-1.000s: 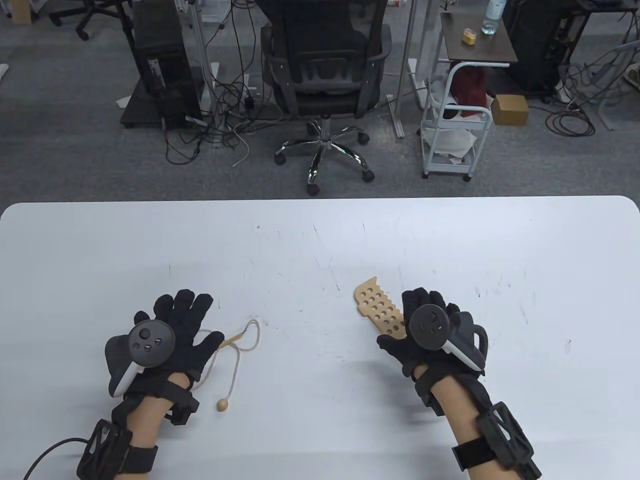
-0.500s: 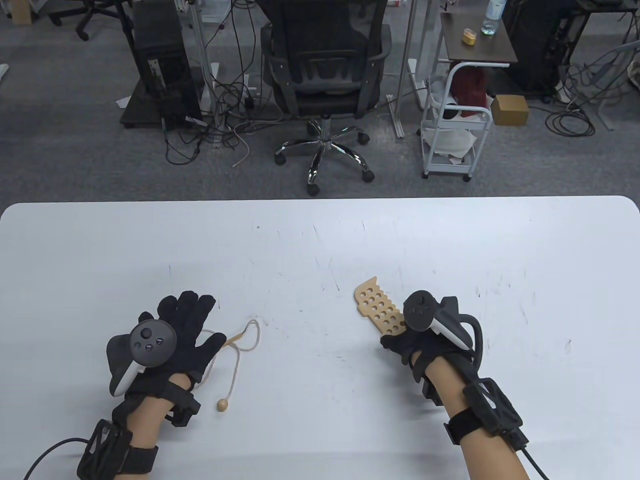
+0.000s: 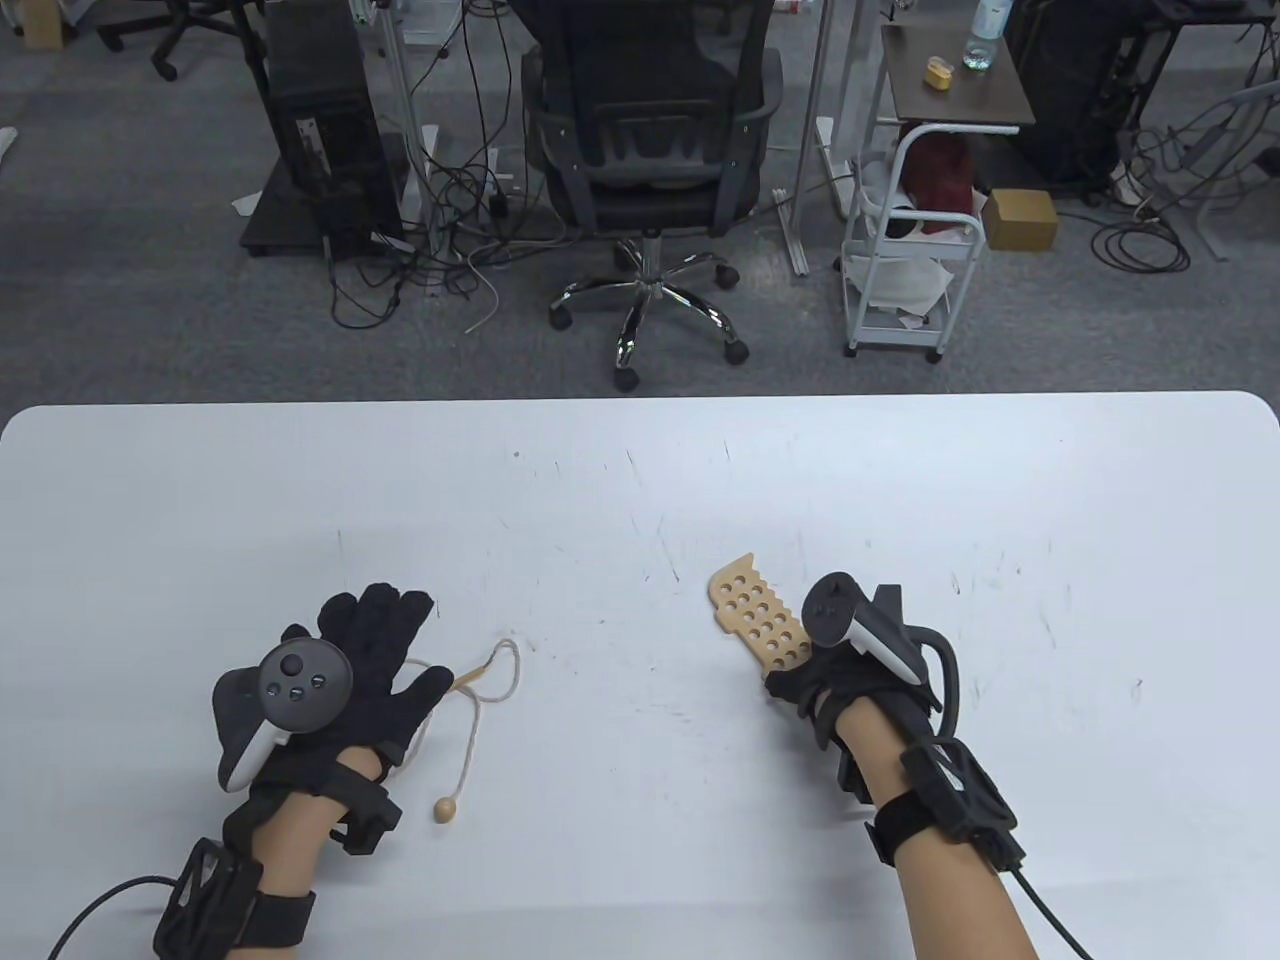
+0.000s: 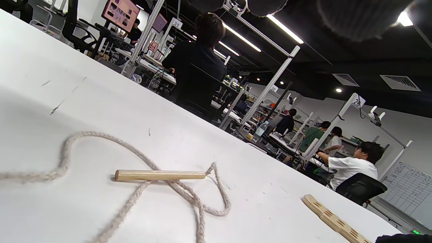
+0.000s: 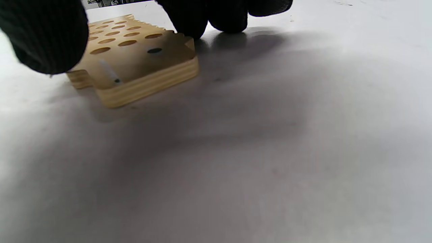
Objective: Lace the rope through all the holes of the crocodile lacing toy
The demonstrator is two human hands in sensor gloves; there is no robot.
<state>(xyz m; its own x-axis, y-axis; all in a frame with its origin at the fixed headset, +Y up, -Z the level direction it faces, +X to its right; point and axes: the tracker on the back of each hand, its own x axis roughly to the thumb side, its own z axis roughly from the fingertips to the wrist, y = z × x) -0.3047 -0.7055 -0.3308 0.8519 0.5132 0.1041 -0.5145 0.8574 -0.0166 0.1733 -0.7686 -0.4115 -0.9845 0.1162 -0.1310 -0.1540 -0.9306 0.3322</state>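
Plywood crocodile board (image 3: 757, 618) flat on the white counter (image 3: 640, 480), right of centre, holes all bare. Right hand (image 3: 835, 680) closing on its near end: thumb at one edge, fingertips (image 5: 216, 15) at the far edge in the right wrist view, apparently pinching but not lifted. Left hand (image 3: 340, 680) flat, fingers spread, resting on the counter over part of the rope (image 3: 470, 720), gripping nothing. Wooden needle (image 4: 160, 175) just beside that thumb, bead end (image 3: 446, 809) nearer the body.

Step judged: picking up, threading not begun. Next: raise the board, pinch the needle, aim it at a first hole.

Hidden: board's near end under the right hand in the table view; rope's run beneath the left palm; firmness of the right grip hard to judge.
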